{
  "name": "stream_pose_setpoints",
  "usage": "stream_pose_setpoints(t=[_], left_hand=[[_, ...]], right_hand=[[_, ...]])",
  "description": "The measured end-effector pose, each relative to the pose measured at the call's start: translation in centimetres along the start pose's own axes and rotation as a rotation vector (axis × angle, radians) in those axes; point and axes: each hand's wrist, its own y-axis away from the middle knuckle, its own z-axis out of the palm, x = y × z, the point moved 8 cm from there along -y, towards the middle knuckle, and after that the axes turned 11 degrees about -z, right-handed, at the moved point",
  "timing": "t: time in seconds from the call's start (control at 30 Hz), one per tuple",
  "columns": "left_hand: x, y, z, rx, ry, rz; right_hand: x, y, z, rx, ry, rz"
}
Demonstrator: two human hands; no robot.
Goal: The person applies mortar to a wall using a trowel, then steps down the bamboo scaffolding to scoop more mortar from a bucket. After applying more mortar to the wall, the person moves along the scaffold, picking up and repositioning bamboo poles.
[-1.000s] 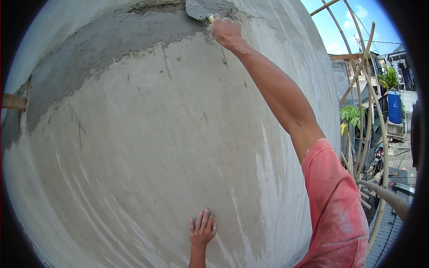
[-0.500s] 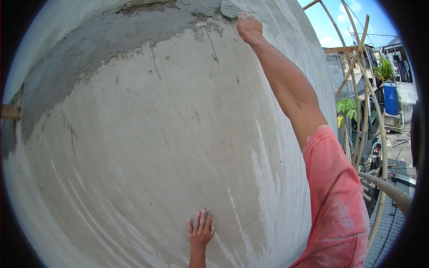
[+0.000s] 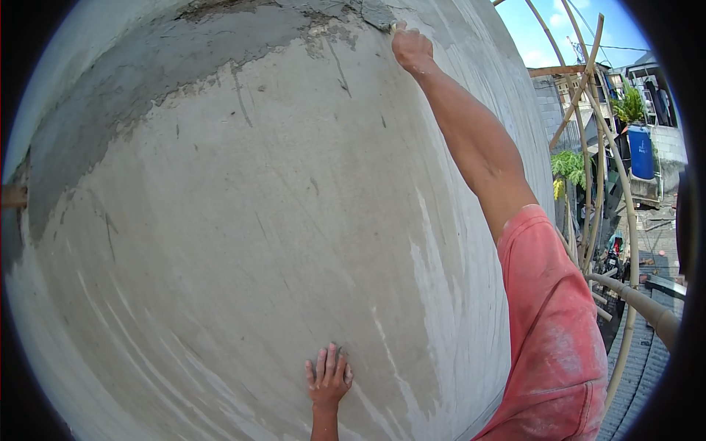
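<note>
My right hand [image 3: 412,49] is raised high against the wall, its fingers wrapped round the handle of a trowel. The mortar-grey trowel blade [image 3: 377,15] lies at the right end of a band of wet mortar [image 3: 169,59], close to the frame's top edge. Part of the blade is hard to tell from the mortar around it. Low on the plastered wall [image 3: 294,220], my left hand [image 3: 329,376] rests flat with its fingers spread and holds nothing.
A wooden beam end [image 3: 13,196] juts out at the left edge. To the right stand crossed bamboo poles [image 3: 629,220], with a thick pole [image 3: 647,309] reaching toward me. Beyond and below are a blue drum [image 3: 640,152], plants, houses and a corrugated roof [image 3: 640,367].
The trowel blade has turned and shows a narrower, darker face beside the mortar band. The view has shifted slightly. My left hand stays flat on the wall.
</note>
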Motion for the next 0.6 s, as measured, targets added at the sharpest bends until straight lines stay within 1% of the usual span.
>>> stream_pose_setpoints(t=[0.07,0.13,0.17,0.23,0.27,0.37,0.43,0.6], left_hand=[[0.3,-0.3,0.2,0.018,0.006,-0.005],[0.1,-0.2,0.2,0.008,-0.007,-0.005],[0.1,-0.2,0.1,0.011,-0.009,-0.005],[0.1,-0.3,0.1,-0.011,-0.022,-0.028],[0.1,-0.3,0.2,-0.011,-0.024,-0.025],[0.0,0.1,0.4,-0.035,-0.009,-0.029],[0.2,-0.2,0.2,0.011,-0.007,-0.007],[0.2,0.0,0.1,0.017,-0.004,0.007]], right_hand=[[1.4,0.4,-0.6,0.021,0.045,0.002],[2.3,0.7,-0.3,0.016,0.015,0.063],[2.3,0.4,-0.2,0.020,0.014,0.063],[1.9,0.0,0.4,-0.040,-0.093,0.065],[1.8,-0.3,0.5,-0.039,-0.094,0.069],[-2.1,-0.5,-0.4,-0.042,-0.148,-0.074],[-4.2,0.1,-0.9,-0.027,-0.146,-0.160],[-8.7,5.5,-2.4,0.046,-0.260,-0.303]])
